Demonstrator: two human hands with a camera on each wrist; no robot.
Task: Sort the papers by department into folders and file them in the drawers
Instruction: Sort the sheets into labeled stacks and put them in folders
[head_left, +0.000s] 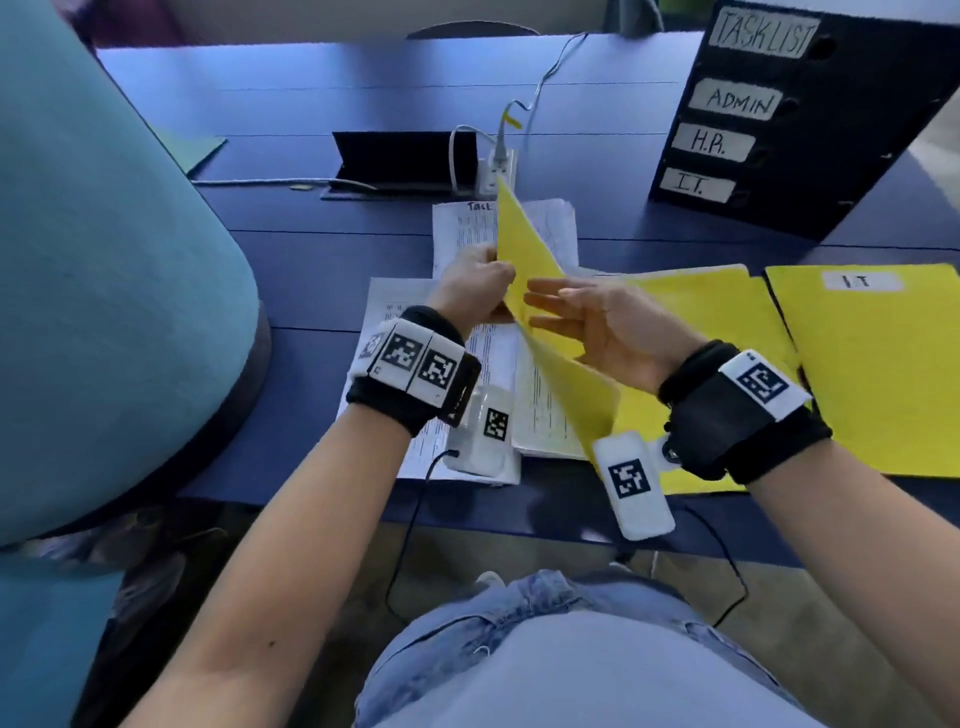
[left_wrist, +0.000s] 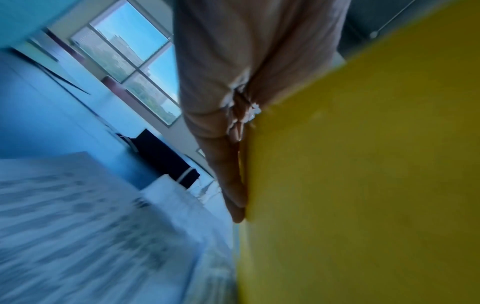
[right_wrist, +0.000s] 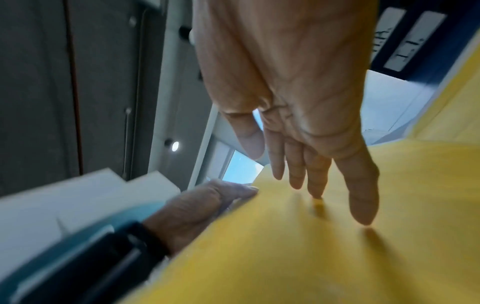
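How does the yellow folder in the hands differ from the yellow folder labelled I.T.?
The held yellow paper folder is lifted and tilted, flap open, in the left hand's grip; the flat yellow I.T. folder lies closed on the blue desk. Only the latter shows a label. Both are yellow.

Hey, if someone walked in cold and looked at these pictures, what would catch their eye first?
Probably the bright yellow folder raised on edge at the middle of the blue table, its cover pinched by the left hand while the right hand reaches in with straight fingers. Next, the black drawer unit at the far right, labelled TASKLIST, ADMIN, H.R. and I.T.
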